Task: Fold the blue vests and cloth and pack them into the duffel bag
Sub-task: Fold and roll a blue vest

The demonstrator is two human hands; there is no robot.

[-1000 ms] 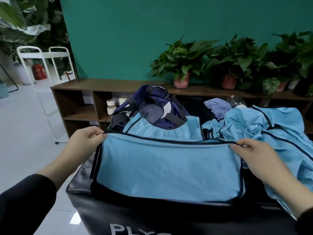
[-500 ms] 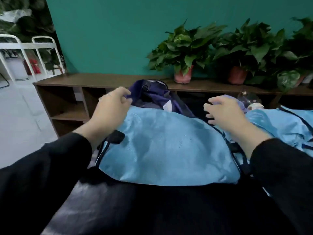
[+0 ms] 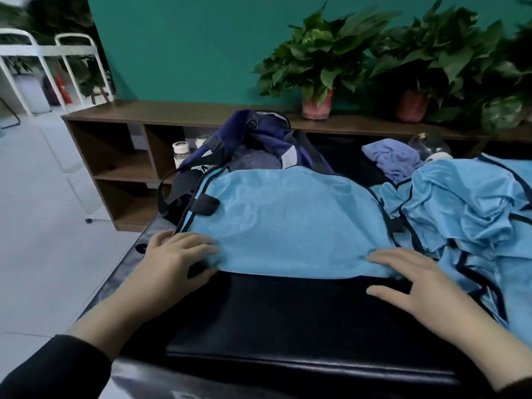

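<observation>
A light blue vest (image 3: pixel 288 223) with dark trim lies folded flat on the black padded table (image 3: pixel 288 318). My left hand (image 3: pixel 175 263) rests on its near left corner, fingers straight on the fabric. My right hand (image 3: pixel 414 283) lies flat on the near right edge, thumb spread onto the table. Behind the vest sits the navy duffel bag (image 3: pixel 259 142), open at the top. More blue vests (image 3: pixel 466 208) are heaped at the right. A crumpled purple cloth (image 3: pixel 394 159) lies behind that heap.
A brown shelf unit (image 3: pixel 121 156) with small white jars (image 3: pixel 180 152) runs along the green wall, with potted plants (image 3: pixel 319 67) on top. A clear bottle (image 3: pixel 431 142) lies near the purple cloth. A white rack (image 3: pixel 43 70) stands at the far left on the tiled floor.
Both hands carried the vest's edge away toward the bag, then came back to its near edge. The vest now lies folded and flatter.
</observation>
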